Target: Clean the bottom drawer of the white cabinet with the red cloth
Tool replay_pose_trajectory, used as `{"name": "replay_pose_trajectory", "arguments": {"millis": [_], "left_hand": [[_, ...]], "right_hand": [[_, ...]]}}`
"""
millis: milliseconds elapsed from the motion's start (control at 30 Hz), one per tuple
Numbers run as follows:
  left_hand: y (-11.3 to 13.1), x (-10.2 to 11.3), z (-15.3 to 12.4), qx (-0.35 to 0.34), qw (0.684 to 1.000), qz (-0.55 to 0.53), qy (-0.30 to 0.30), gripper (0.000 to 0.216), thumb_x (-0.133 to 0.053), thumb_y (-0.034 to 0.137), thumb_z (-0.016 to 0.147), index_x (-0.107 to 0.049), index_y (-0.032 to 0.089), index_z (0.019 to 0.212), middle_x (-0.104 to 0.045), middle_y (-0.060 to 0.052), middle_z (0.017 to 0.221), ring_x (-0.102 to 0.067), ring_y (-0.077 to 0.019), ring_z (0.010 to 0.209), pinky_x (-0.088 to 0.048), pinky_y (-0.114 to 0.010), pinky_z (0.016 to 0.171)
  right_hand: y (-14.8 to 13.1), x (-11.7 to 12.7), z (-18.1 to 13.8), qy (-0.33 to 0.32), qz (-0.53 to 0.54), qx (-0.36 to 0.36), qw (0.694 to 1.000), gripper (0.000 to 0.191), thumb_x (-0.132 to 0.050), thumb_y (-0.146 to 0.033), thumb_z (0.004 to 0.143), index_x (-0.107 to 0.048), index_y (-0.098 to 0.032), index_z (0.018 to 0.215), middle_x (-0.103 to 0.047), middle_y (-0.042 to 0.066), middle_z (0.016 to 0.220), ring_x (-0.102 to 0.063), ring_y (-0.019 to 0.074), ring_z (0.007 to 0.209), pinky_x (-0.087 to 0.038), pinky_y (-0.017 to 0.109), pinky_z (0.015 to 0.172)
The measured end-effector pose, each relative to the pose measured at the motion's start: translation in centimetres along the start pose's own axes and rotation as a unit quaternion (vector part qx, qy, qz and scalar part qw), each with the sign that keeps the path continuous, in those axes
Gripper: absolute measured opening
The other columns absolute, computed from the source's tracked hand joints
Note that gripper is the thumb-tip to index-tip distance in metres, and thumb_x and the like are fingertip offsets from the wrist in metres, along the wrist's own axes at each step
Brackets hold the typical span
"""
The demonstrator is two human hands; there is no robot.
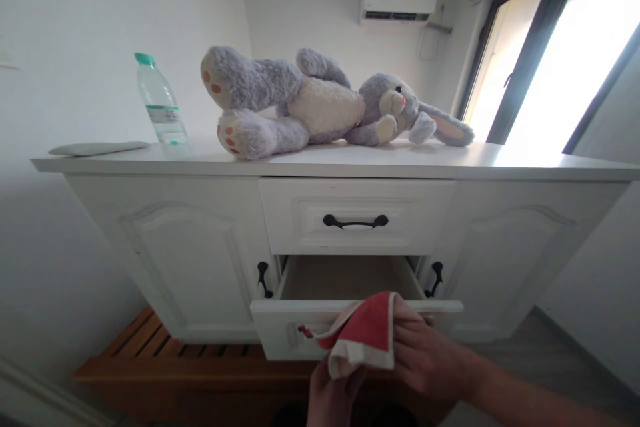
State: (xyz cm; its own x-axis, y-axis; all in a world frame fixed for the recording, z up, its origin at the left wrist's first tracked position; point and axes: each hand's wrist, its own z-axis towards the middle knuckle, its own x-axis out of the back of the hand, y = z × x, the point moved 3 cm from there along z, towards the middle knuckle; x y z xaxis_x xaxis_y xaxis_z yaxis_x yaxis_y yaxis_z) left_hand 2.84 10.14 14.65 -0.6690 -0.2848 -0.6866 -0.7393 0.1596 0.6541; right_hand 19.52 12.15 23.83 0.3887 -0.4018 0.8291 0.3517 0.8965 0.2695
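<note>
Holding red cloth (pixel 365 337) in both hands, long axis left-right, over open drawer (pixel 350 310)

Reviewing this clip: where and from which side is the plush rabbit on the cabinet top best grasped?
Judging by its pose, grip the plush rabbit around its cream belly, coming from the front over the cabinet top. It lies on its side, belly facing forward, mid-body between the heavy feet and head; the floppy ear would let it dangle.
</note>
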Motion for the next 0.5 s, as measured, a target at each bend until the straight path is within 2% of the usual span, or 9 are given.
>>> {"name": "replay_pose_trajectory", "arguments": {"millis": [100, 233, 300, 400, 500], "left_hand": [[0.1, -0.9, 1.8, 0.049, 0.999, -0.017, -0.013, 0.028, -0.088, 0.022, 0.066, -0.077, 0.012, 0.09, -0.083, -0.012, 0.095, -0.077, -0.0208, 0.087, -0.065, -0.031, 0.082], [0.9, -1.9, 4.8, 0.034, 0.999, -0.015, 0.016, 0.003, -0.077, 0.012, 0.079, -0.075, 0.012, 0.082, -0.08, -0.005, 0.079, -0.074, -0.0127, 0.071, -0.065, -0.028, 0.08], [1.1, -2.5, 6.2, 0.02, 0.999, -0.01, 0.024, 0.005, -0.074, 0.012, 0.081, -0.073, 0.011, 0.076, -0.077, -0.004, 0.072, -0.073, -0.0118, 0.067, -0.065, -0.027, 0.077], [0.9, -3.2, 7.8, 0.002, 1.0, -0.006, 0.029, 0.009, -0.076, 0.014, 0.08, -0.071, 0.012, 0.072, -0.075, -0.003, 0.069, -0.072, -0.0113, 0.065, -0.065, -0.027, 0.077], [0.6, -3.7, 8.7, -0.018, 0.999, 0.009, 0.027, 0.012, -0.082, 0.021, 0.074, -0.072, 0.013, 0.073, -0.075, -0.003, 0.067, -0.072, -0.0136, 0.066, -0.064, -0.027, 0.074]], "right_hand": [[2.1, 1.5, -3.7, 0.046, -0.048, -0.036, 0.997, 0.028, -0.045, -0.016, 0.099, -0.072, -0.016, 0.095, -0.075, 0.009, 0.089, -0.067, 0.0213, 0.091, -0.052, 0.041, 0.093], [4.6, 3.2, -8.0, 0.058, -0.144, -0.07, 0.985, 0.024, -0.051, -0.016, 0.099, -0.073, -0.015, 0.109, -0.076, 0.011, 0.111, -0.066, 0.0249, 0.11, -0.051, 0.044, 0.098], [5.3, 3.6, -9.3, 0.044, -0.193, -0.091, 0.976, 0.025, -0.053, -0.013, 0.097, -0.072, -0.013, 0.113, -0.074, 0.013, 0.118, -0.065, 0.0262, 0.113, -0.054, 0.043, 0.096], [5.1, 3.5, -8.7, 0.03, -0.22, -0.07, 0.973, 0.028, -0.057, -0.009, 0.092, -0.071, -0.011, 0.116, -0.074, 0.015, 0.117, -0.064, 0.029, 0.117, -0.055, 0.046, 0.097], [4.2, 2.2, -4.1, 0.056, -0.164, -0.051, 0.983, 0.025, -0.06, -0.012, 0.088, -0.072, -0.011, 0.111, -0.075, 0.014, 0.11, -0.063, 0.0304, 0.118, -0.049, 0.054, 0.108]]}}
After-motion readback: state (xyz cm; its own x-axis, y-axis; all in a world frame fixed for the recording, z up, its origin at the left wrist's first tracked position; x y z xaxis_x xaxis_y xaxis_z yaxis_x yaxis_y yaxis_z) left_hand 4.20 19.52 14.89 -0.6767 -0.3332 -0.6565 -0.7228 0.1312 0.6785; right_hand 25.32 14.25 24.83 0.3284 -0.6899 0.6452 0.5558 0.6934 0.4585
